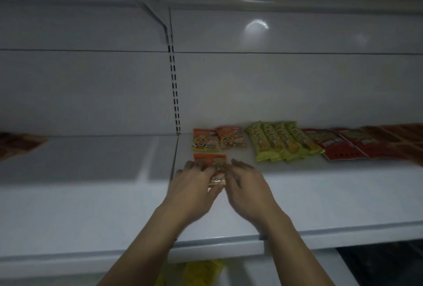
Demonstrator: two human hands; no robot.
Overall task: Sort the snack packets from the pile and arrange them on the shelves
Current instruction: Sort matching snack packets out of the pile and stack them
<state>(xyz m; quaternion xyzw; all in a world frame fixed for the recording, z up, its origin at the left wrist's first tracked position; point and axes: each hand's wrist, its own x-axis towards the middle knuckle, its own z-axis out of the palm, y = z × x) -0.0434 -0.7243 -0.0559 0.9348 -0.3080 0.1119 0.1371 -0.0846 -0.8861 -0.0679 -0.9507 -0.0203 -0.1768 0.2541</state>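
An orange snack packet [210, 160] lies flat on the white shelf [320, 194], and both hands rest on its near end. My left hand [194, 185] covers its left side, my right hand [247, 185] its right side; fingers of both press on it. Behind it two matching orange packets [219, 139] lie side by side. To their right sit several yellow-green stick packets [281, 141], then red packets [343, 146] in a row toward the right edge.
A slotted upright [175, 93] divides the back panel. The left shelf section [80, 171] holds a brown packet [16, 146] at the far left. Brown packets [400, 137] lie at the far right. A yellow packet [201, 272] shows below the shelf's front edge.
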